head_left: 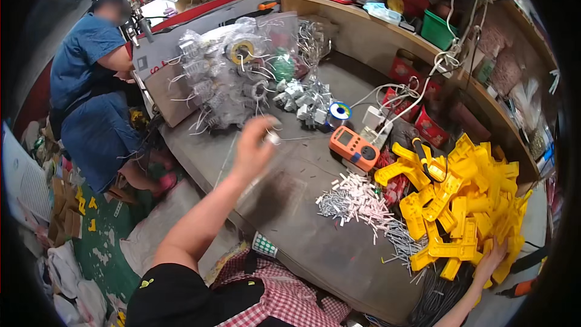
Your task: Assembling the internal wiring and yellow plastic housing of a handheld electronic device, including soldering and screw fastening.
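Note:
My left hand [253, 148] is raised over the middle of the table, its fingers closed on a small whitish piece [273, 138] that is too blurred to name. On the right, my right hand [493, 260] reaches into the near edge of a heap of yellow plastic casings [466, 206]. It touches the casings, and its fingers are partly hidden among them. Between my hands lie a pile of small white-and-pink pieces [363, 203] and a spread of long grey screws [404, 243].
An orange meter [354, 148] stands by a solder spool [339, 114] and a white power strip [373, 122]. Bagged wired parts [227, 75] and grey metal pieces [308, 100] fill the far side. A person in blue [100, 85] sits at far left. Black cables [439, 297] lie near my right forearm.

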Demonstrator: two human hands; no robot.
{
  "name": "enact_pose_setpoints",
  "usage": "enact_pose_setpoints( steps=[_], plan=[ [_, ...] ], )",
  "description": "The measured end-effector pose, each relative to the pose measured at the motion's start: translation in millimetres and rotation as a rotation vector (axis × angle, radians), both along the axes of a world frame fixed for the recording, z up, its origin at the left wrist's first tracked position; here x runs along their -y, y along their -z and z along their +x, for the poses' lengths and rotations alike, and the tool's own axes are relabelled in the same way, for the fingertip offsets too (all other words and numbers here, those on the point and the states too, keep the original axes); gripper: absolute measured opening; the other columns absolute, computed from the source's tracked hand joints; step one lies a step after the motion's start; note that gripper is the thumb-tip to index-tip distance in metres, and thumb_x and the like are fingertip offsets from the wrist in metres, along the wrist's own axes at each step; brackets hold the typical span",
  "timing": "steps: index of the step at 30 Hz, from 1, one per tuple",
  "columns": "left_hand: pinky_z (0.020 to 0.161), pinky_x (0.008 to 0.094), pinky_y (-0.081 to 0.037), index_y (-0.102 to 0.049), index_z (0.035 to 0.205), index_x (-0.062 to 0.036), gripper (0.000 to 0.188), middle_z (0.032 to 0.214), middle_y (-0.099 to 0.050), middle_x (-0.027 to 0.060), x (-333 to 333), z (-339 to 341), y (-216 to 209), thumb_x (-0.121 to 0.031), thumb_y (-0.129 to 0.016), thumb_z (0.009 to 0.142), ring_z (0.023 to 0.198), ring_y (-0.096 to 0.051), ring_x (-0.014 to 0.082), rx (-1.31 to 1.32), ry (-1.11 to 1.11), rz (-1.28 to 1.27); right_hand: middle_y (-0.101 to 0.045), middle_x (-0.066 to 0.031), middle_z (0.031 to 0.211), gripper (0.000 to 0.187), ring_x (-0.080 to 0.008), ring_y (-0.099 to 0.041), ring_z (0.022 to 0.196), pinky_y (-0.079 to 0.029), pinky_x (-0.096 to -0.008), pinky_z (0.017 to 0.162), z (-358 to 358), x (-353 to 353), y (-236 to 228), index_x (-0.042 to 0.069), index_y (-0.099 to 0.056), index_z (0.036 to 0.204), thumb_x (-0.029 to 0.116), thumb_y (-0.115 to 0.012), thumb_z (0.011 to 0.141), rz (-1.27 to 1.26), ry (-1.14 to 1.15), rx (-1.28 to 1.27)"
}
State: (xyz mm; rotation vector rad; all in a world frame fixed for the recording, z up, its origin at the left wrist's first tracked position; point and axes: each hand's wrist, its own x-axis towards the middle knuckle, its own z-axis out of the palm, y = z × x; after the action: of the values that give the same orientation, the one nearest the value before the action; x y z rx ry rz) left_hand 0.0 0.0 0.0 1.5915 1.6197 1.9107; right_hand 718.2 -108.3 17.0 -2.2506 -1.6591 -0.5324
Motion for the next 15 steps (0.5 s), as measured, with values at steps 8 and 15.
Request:
enact_pose_setpoints(
  steps=[8,15],
  plan=[
    [0.096,0.0411,-0.040,-0.053,0.117,-0.0066,0.043,0.118,-0.052,0.0129,-60.1,-128.1,-113.4,-0.005,-0.065,0.075,0.112,-0.050,0.0314,-0.718,-0.657,0.341,-0.048,-0.0186,0.127,0.026,-0.0340,-0.045,0.120,-0.037,-0.0394,0.099,-178.4,53.1,0.7,-0.001,-0.056,0.111,-0.004,-0.047,0.087,0.174,-0.170,-0.163],
    [0.093,0.0413,-0.044,-0.058,0.112,-0.0112,0.053,0.112,-0.055,0.0136,-68.2,-205.6,-162.0,-0.032,-0.074,0.067,0.108,-0.053,0.0323,-0.976,-0.520,-0.650,-0.058,-0.0180,0.108,0.023,-0.0332,-0.054,0.105,-0.042,-0.0371,0.091,-262.4,31.8,-3.1,-0.004,-0.058,0.100,-0.008,-0.047,0.081,0.102,-0.521,-0.362]
  ],
)
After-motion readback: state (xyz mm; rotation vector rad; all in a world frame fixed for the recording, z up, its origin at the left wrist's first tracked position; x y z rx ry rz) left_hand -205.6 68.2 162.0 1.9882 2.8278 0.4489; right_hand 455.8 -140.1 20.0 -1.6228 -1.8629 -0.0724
